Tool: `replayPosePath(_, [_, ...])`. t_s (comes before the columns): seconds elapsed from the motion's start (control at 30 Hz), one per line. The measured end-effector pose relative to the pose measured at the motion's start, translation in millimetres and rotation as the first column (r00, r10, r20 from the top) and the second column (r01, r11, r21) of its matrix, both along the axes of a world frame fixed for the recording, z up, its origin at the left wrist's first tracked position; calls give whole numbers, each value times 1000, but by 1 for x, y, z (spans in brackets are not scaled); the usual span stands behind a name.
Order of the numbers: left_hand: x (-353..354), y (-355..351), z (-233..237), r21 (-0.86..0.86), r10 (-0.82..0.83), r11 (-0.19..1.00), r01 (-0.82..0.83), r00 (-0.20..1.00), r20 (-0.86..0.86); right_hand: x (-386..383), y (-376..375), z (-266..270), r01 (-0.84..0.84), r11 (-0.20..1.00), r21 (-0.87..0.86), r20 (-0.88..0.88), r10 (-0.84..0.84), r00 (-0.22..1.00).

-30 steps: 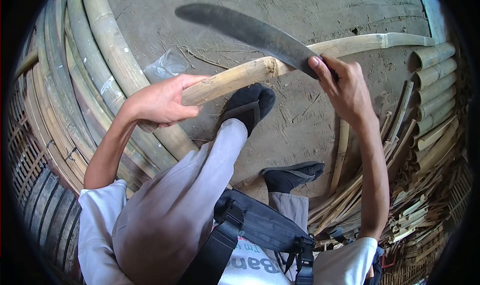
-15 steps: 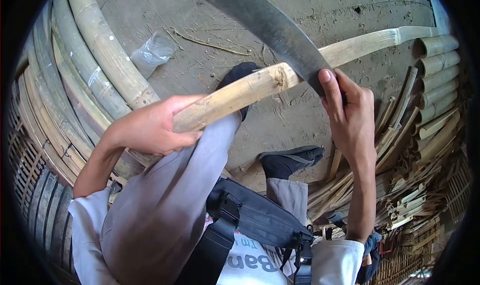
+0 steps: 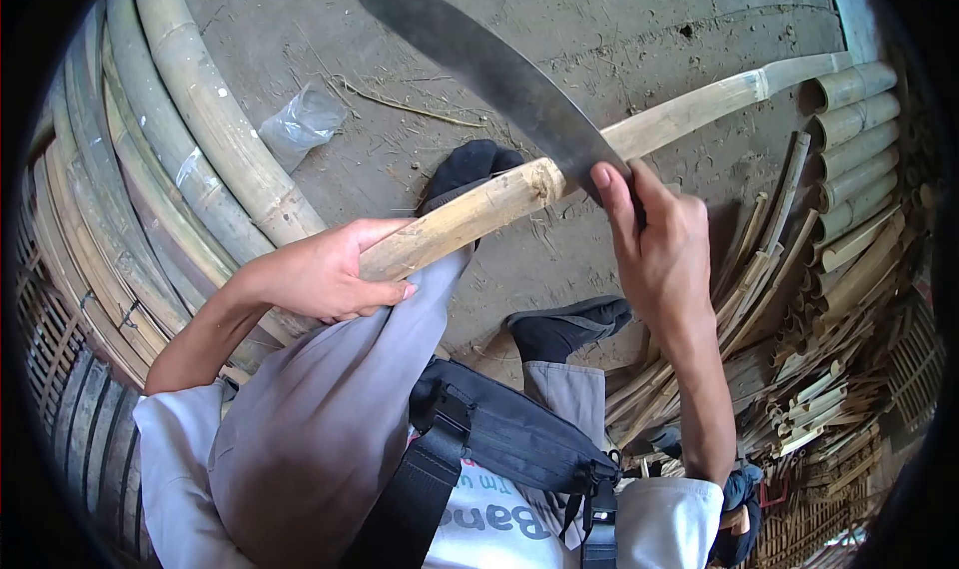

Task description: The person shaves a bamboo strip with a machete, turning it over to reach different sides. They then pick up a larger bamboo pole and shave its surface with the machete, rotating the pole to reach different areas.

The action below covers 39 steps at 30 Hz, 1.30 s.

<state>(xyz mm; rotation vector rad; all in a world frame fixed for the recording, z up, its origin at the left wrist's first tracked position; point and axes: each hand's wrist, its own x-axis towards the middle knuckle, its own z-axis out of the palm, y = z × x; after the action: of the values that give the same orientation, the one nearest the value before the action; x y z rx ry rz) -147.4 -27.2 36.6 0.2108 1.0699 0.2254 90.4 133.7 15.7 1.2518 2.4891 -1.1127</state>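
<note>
My left hand (image 3: 318, 272) grips the near end of a long pale bamboo pole (image 3: 470, 207), which rests across my raised left knee and runs up to the right. My right hand (image 3: 654, 247) holds a big dark curved machete (image 3: 494, 69) by its handle. The blade's base lies against the pole at a knot, and the tip points up and to the left. My black-socked left foot (image 3: 468, 167) shows just behind the pole.
Thick bamboo poles (image 3: 190, 129) curve along the left. Split bamboo strips and short cut sections (image 3: 829, 209) are piled at the right. A crumpled clear plastic bag (image 3: 300, 121) lies on the dusty concrete floor. A black strap bag sits on my lap.
The machete has dropped lower and tilted flatter over the pole. My right hand moved slightly left and down. My left hand still holds the pole's near end.
</note>
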Motion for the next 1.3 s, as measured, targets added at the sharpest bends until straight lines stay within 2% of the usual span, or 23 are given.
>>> replayPosePath(0.13, [2, -4, -1, -30, 9, 999, -10, 999, -40, -2, 11, -6, 81, 985, -155, 37, -76, 996])
replayPosePath(0.17, [4, -14, -11, 133, 32, 991, -27, 999, -38, -3, 13, -8, 166, 963, -214, 32, -163, 986])
replayPosePath(0.2, [6, -14, -13, 294, 56, 955, -44, 998, -33, -3, 11, -8, 164, 963, -215, 32, -161, 986])
replayPosePath(0.23, [4, -11, -10, 291, 61, 956, -48, 998, -35, -2, 8, -6, 127, 967, -223, 40, -121, 992])
replayPosePath(0.3, [-1, 3, 1, -89, 26, 996, -25, 1000, 11, 1, -2, -7, 68, 983, -171, -16, -72, 997])
replayPosePath(0.33, [1, 3, 0, -91, 24, 996, -22, 1000, 14, 1, -1, -6, 71, 982, -173, -14, -74, 997])
replayPosePath(0.4, [3, 1, -1, 51, -10, 999, 13, 999, -48, -1, 4, -3, 32, 990, -138, 21, -29, 999])
replayPosePath(0.43, [5, -1, -2, 50, -12, 999, 14, 999, -47, -5, 6, -2, 138, 965, -223, 39, -133, 990])
replayPosePath(0.47, [5, -2, -3, 82, -9, 997, 13, 999, -51, -4, 4, -2, 141, 965, -222, 40, -136, 990])
replayPosePath(0.53, [4, -2, -3, 120, -2, 993, 10, 998, -62, -1, -1, -2, 68, 987, -145, 29, -65, 997])
replayPosePath(0.6, [3, -2, -1, 78, -13, 997, 17, 998, -59, 0, -9, -4, 59, 990, -131, -52, -66, 996])
replayPosePath(0.67, [4, -1, -1, 41, -22, 999, 25, 998, -61, -2, -1, -8, 50, 991, -126, 11, -49, 999])
replayPosePath(0.73, [5, 0, -1, 4, -35, 999, 35, 998, -58, -3, -2, -4, 144, 967, -212, 43, -138, 990])
replayPosePath(0.8, [5, 0, 1, 52, -51, 997, 55, 996, -78, 0, -10, 2, 72, 979, -193, 25, -68, 997])
replayPosePath(0.83, [5, 0, 1, 56, -50, 997, 55, 995, -84, 2, -13, -1, 6, 997, -74, -21, -7, 1000])
replayPosePath(0.87, [6, -1, -1, 83, -25, 996, 31, 997, -72, 1, -11, -2, 9, 997, -75, -21, -11, 1000])
replayPosePath(1.0, [9, -2, -3, 120, -20, 992, 28, 997, -69, -1, 1, -6, 174, 963, -208, 57, -165, 985])
replayPosePath(1.07, [6, -1, -1, 72, -29, 997, 33, 998, -58, 3, -3, -1, -77, 994, -72, 7, 78, 997])
replayPosePath(1.1, [6, 0, 0, 21, -39, 999, 40, 998, -41, 3, -2, -2, -90, 993, -76, -28, 88, 996])
replayPosePath(1.13, [6, 1, 0, 30, -44, 999, 45, 998, -40, 3, 0, -4, -85, 994, -68, -26, 83, 996])
replayPosePath(1.2, [3, 2, -1, -88, -18, 996, 18, 1000, -2, 2, 3, -12, 38, 996, -80, -62, -43, 997])
replayPosePath(1.23, [3, 2, 0, -75, -21, 997, 21, 1000, -2, 3, 1, -9, 93, 982, -162, 5, -94, 996])
replayPosePath(1.3, [1, 3, 1, -73, 27, 997, -24, 998, 49, 9, -9, -7, 60, 995, -79, -77, -67, 995])
